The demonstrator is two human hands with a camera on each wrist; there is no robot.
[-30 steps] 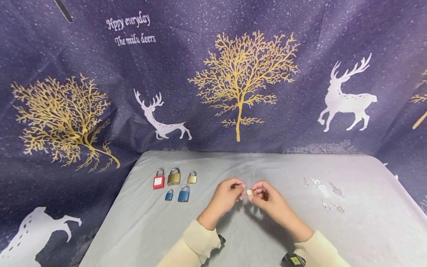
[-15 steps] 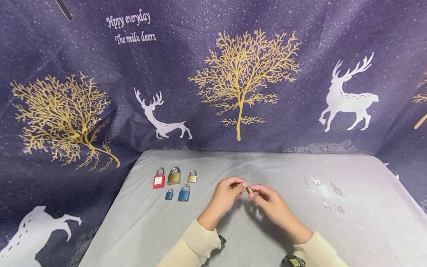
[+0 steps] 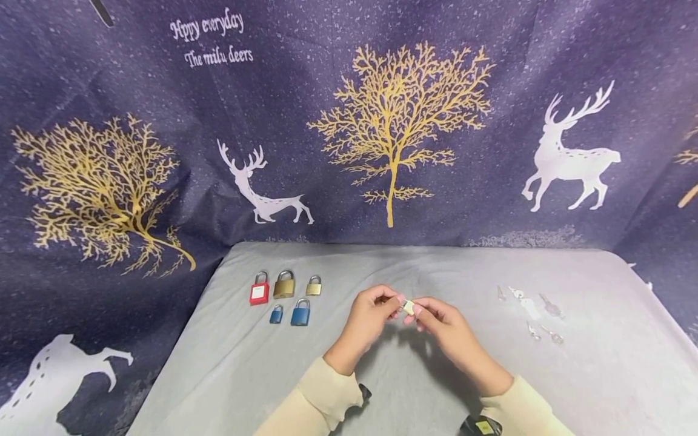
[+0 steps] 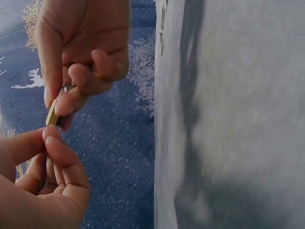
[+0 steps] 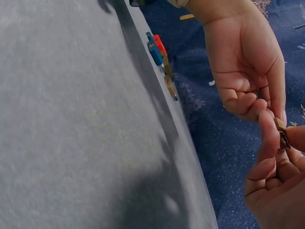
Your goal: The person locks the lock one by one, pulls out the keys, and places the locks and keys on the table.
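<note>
A small brass padlock (image 3: 409, 307) is held in the air above the grey table, between both hands. In the head view, my left hand (image 3: 369, 319) pinches its left end with thumb and forefinger. From the right, my right hand (image 3: 446, 327) grips the padlock's body. The left wrist view shows the brass body (image 4: 51, 113) edge-on between the fingertips of both hands. A small silvery metal piece (image 4: 66, 88) shows between the right hand's fingers; its kind is unclear. Fingers cover most of the shackle.
Left on the table (image 3: 229, 369) lie a red padlock (image 3: 259, 293), a large brass padlock (image 3: 284, 288), a smaller brass one (image 3: 313, 289) and two blue padlocks (image 3: 300, 315). Several keys (image 3: 552, 306) lie at the right. A purple patterned cloth (image 3: 447, 212) hangs behind.
The small padlock has been turned between the fingers: its face showed, then a narrow edge, and now a pale face again. Both hands stay in nearly the same place.
</note>
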